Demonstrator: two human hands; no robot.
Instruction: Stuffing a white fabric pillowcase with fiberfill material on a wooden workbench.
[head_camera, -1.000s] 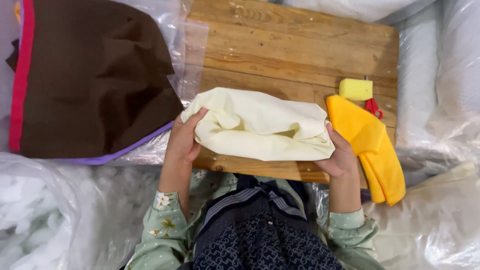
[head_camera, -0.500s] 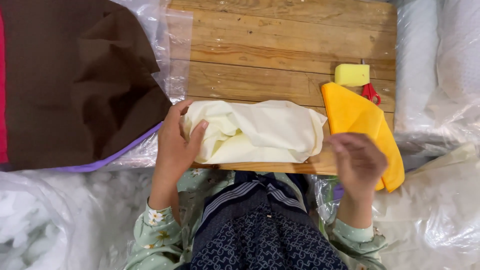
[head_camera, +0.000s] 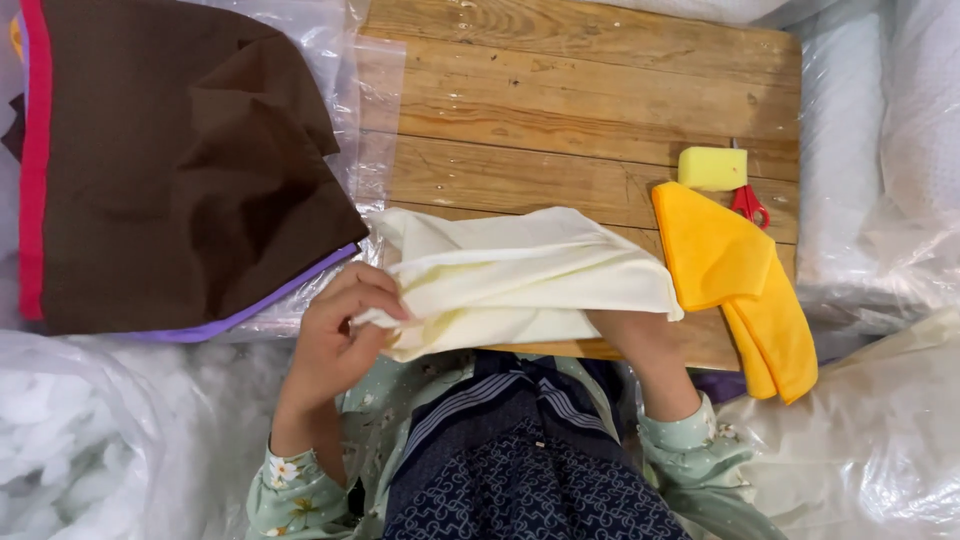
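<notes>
Cream cloth cover (head_camera: 520, 285), soft and creased, lies across the near edge of the wooden desk (head_camera: 580, 90). The left hand (head_camera: 340, 335) pinches the cover's open left edge, fingers closed on the fabric. The right hand (head_camera: 640, 345) reaches up inside the cover from below, so its fingers are hidden and whether they are spread or curled cannot be told. Right of the cover, and just touching it, a folded orange cloth (head_camera: 740, 280) hangs over the desk's edge; above that sit a yellow sponge block (head_camera: 712, 168) and red-handled scissors (head_camera: 745, 200). Left of the desk, a brown cloth (head_camera: 170, 160) with a pink strip and a purple hem rests on clear plastic sheeting (head_camera: 370, 90). At lower left a clear plastic bag (head_camera: 60, 430) holds white fluffy stuffing. More crumpled clear plastic (head_camera: 880, 440) lies at right.
</notes>
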